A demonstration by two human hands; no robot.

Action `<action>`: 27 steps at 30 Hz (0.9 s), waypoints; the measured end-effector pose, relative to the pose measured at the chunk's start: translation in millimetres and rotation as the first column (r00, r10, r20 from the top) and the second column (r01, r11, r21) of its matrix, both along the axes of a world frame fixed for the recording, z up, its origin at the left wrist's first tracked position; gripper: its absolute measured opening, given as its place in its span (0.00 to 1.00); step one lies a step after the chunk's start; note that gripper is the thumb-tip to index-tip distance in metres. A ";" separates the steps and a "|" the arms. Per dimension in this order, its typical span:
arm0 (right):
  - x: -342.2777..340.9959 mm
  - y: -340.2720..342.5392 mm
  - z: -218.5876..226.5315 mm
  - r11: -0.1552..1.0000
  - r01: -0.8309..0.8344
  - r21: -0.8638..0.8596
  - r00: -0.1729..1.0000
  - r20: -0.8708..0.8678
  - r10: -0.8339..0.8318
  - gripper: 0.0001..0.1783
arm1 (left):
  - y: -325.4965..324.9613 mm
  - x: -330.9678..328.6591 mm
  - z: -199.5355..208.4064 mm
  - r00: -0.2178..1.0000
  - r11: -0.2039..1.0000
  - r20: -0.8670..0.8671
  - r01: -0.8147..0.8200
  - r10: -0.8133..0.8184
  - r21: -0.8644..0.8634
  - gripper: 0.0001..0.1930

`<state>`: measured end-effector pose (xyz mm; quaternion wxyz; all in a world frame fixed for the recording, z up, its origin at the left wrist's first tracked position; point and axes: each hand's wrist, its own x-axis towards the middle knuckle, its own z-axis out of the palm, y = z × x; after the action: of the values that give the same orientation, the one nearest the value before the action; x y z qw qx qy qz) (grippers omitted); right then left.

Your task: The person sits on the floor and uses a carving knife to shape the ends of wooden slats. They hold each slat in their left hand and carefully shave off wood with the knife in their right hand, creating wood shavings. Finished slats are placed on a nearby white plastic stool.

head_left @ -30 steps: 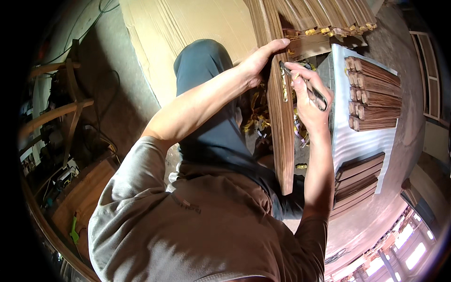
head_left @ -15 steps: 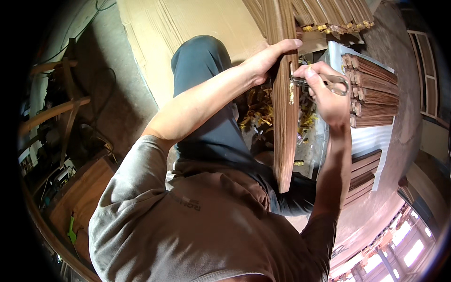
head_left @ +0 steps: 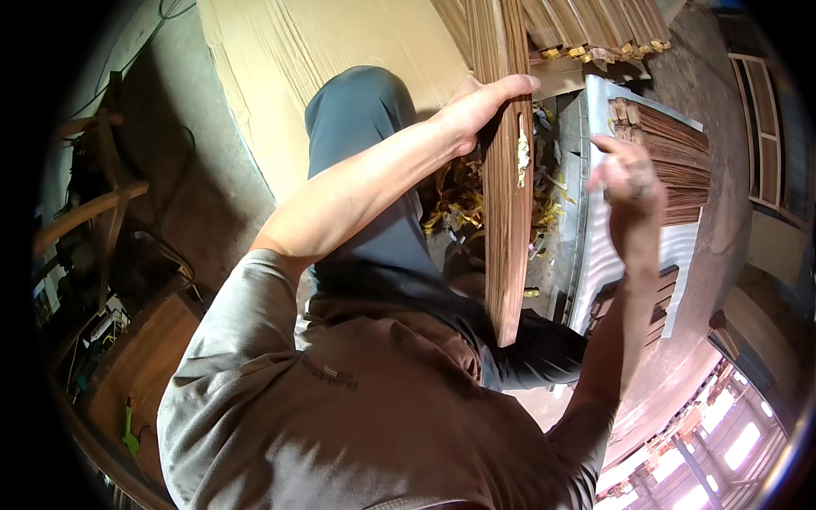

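A long brown wooden slat (head_left: 507,229) stands lengthwise in front of me, its near end by my thigh. Around its upper part is my left hand (head_left: 486,104), closed, with the thumb across the top. A narrow slot is cut in the slat, and pale crumpled material (head_left: 523,160) sits along the slot's near end. My right hand (head_left: 631,178) is off to the right of the slat, apart from it and over the white sheet. Motion smears its fingers, so whether the metal scissors-like tool is still in it is unclear.
Stacked slats (head_left: 671,157) lie on a white sheet (head_left: 600,229) at the right. More slats (head_left: 586,25) with yellow ends lie at the far side. Cardboard (head_left: 263,76) covers the floor at the left. Yellow scraps (head_left: 450,200) litter the floor under the slat.
My right hand has moved away from the slot, to the right and slightly nearer me. The pale material at the slot looks bulkier. My left hand keeps its hold on the slat.
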<state>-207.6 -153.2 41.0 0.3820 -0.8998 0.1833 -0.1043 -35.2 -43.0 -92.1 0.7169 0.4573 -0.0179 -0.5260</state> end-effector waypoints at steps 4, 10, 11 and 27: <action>18.0 21.6 -36.4 0.914 -0.099 -0.393 0.993 0.015 0.114 0.24 | 6.7 4.4 6.2 0.997 0.999 -0.060 0.054 -0.055 -0.004 0.32; 24.2 20.3 -52.5 0.964 -0.235 -0.122 0.968 -0.123 0.221 0.25 | 10.0 1.3 0.9 0.998 1.000 -0.061 0.013 -0.012 0.011 0.30; 26.4 21.4 -53.2 0.966 -0.246 -0.077 0.969 -0.035 0.244 0.18 | 11.2 2.7 2.0 0.997 0.999 -0.078 0.023 -0.021 0.028 0.29; -46.4 36.8 -32.5 0.949 -0.089 -0.302 0.996 -0.025 0.086 0.13 | 8.1 4.0 -9.3 0.997 0.999 -0.062 -0.043 0.042 -0.002 0.25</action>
<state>-254.0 -116.4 8.5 0.2429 -0.9555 0.1274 -0.1090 -31.1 -34.9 -101.4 0.7288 0.4401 0.0132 -0.5244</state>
